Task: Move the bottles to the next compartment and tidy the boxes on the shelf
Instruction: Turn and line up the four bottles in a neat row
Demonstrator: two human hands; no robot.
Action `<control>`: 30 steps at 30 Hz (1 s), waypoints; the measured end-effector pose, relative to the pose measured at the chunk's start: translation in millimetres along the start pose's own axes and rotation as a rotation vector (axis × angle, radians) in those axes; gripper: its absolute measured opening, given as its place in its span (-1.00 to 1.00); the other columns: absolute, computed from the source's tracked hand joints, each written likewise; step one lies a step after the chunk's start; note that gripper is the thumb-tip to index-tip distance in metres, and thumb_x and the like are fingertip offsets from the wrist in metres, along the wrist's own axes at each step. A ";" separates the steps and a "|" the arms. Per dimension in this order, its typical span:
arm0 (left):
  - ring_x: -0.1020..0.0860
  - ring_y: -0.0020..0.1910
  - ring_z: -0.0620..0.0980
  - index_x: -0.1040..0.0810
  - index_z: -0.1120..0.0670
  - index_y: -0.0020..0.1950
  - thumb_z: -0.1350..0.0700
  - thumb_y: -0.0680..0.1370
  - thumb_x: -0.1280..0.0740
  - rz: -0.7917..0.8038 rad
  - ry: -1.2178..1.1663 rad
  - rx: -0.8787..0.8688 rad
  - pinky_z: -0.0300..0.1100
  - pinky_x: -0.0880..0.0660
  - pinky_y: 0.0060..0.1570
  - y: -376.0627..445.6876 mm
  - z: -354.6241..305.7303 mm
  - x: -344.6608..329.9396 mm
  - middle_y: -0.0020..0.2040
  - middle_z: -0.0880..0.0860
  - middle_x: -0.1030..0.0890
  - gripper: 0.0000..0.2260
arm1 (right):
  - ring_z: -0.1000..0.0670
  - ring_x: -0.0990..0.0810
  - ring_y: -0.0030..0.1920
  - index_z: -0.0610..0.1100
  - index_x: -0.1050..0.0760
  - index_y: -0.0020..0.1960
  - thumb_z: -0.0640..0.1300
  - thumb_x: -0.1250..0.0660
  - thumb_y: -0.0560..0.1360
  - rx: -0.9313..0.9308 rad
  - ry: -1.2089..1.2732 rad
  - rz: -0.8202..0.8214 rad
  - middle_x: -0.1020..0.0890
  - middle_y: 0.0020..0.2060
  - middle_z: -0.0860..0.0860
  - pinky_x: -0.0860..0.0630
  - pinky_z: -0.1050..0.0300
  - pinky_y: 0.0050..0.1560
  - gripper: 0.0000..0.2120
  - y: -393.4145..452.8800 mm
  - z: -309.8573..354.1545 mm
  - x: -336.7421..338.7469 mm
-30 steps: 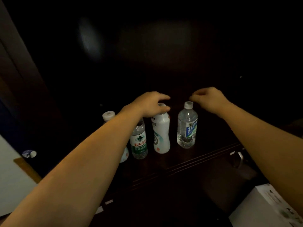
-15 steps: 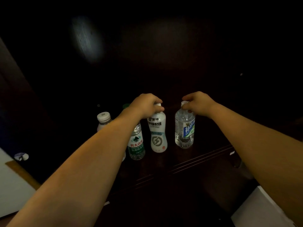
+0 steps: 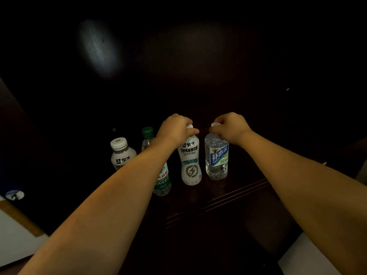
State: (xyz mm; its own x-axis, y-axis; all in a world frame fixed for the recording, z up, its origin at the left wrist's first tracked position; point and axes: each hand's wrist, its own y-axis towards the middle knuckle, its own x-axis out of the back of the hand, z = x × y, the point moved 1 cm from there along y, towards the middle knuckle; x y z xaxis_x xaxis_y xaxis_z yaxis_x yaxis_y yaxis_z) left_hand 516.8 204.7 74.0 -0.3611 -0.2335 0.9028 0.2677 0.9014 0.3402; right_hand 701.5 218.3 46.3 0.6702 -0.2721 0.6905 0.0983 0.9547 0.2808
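Several bottles stand on a dark wooden shelf [image 3: 234, 193]. My left hand [image 3: 175, 129] grips the cap of a white drink bottle [image 3: 190, 163]. My right hand [image 3: 231, 127] grips the cap of a clear water bottle with a blue label [image 3: 216, 158]. Left of them stands a clear bottle with a green cap and green label [image 3: 161, 178], partly hidden by my left forearm. At the far left is a short white bottle with a white cap [image 3: 121, 153]. No boxes on the shelf are visible in the darkness.
The compartment's back and sides are very dark. A white box corner [image 3: 303, 257] shows at the lower right. A white surface with a wooden edge [image 3: 17, 231] lies at the lower left. The shelf's front edge runs diagonally below the bottles.
Both hands have come down from above the bottles and closed on the caps of the white bottle and the clear blue-labelled bottle. The camera has shifted slightly.
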 end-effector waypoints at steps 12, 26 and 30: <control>-0.46 0.22 0.16 -0.53 0.10 0.30 -0.08 0.51 -0.36 -0.025 0.010 0.006 -0.08 -0.39 0.09 -4.5 -2.4 -2.0 0.26 0.19 -0.47 -0.58 | 0.01 -0.60 -0.25 -0.15 -0.62 0.15 -0.09 -0.42 0.48 -0.018 0.043 -0.027 -0.61 -0.26 0.01 -0.50 0.18 -0.30 -0.73 5.1 -3.9 -5.7; -0.49 0.23 0.05 -0.48 0.08 0.36 -0.12 0.59 -0.20 -0.227 -0.042 -0.196 -0.12 -0.43 0.14 -80.5 -3.6 53.8 0.29 0.08 -0.52 -0.58 | -0.16 -0.62 0.15 -0.14 -0.55 0.32 0.05 -0.39 0.49 0.001 -0.022 -0.225 -0.68 0.13 -0.17 -0.48 0.09 0.04 -0.54 -23.4 18.5 1.0; -0.56 0.10 0.02 -0.59 0.14 0.19 -0.05 0.60 -0.21 -0.475 0.008 -0.433 -0.23 -0.40 0.09 -167.2 14.4 107.7 0.09 0.06 -0.65 -0.66 | -0.14 -0.65 0.03 -0.09 -0.68 0.07 0.05 -0.33 0.51 0.177 0.042 -0.321 -0.73 -0.05 -0.10 -0.44 0.11 -0.05 -0.72 -66.2 78.0 8.3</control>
State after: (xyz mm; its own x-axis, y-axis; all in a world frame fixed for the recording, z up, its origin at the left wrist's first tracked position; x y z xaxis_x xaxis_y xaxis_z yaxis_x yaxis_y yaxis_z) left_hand 420.3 34.1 110.6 -0.5230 -0.5752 0.6289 0.4171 0.4707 0.7774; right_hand 643.2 143.5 85.4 0.6557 -0.5459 0.5215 0.1821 0.7847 0.5925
